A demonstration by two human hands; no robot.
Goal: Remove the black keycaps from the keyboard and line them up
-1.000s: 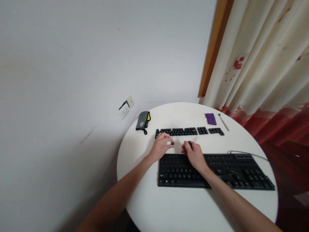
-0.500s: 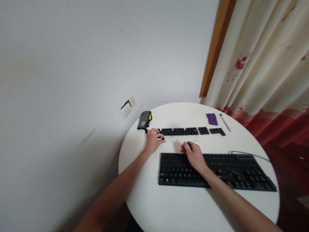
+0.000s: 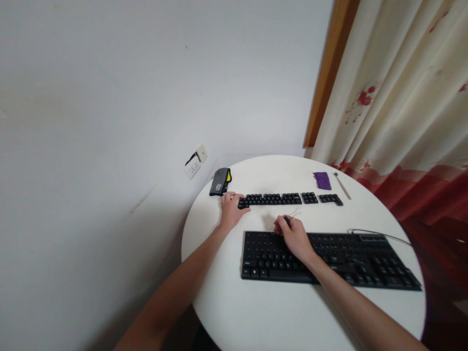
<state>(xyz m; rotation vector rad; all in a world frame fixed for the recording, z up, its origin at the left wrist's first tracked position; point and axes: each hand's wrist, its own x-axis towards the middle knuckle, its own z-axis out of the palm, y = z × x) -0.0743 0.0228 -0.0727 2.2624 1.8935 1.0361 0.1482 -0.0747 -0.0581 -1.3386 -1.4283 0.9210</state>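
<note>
A black keyboard [image 3: 351, 261] lies across the near half of the round white table [image 3: 292, 317]. Behind it, loose black keycaps [image 3: 272, 199] are laid out in rows. My left hand [image 3: 231, 210] rests at the left end of those rows, its fingers curled, thumb and fingertips touching the end keycap. My right hand [image 3: 293, 235] sits on the keyboard's top edge, closed on a small dark-handled wire keycap puller [image 3: 290, 217] whose thin wire ends point away from me.
A grey and yellow pouch [image 3: 220, 182] lies at the table's far left edge. A purple cloth [image 3: 322, 180] and a thin metal tool [image 3: 342, 185] lie at the back right. The keyboard cable [image 3: 380, 233] runs off right. A curtain [image 3: 402, 97] hangs right; a wall socket [image 3: 193, 165] is behind.
My left hand carried a keycap from the middle of the table to the left end of the keycap rows and set it there. My right hand stayed nearly still.
</note>
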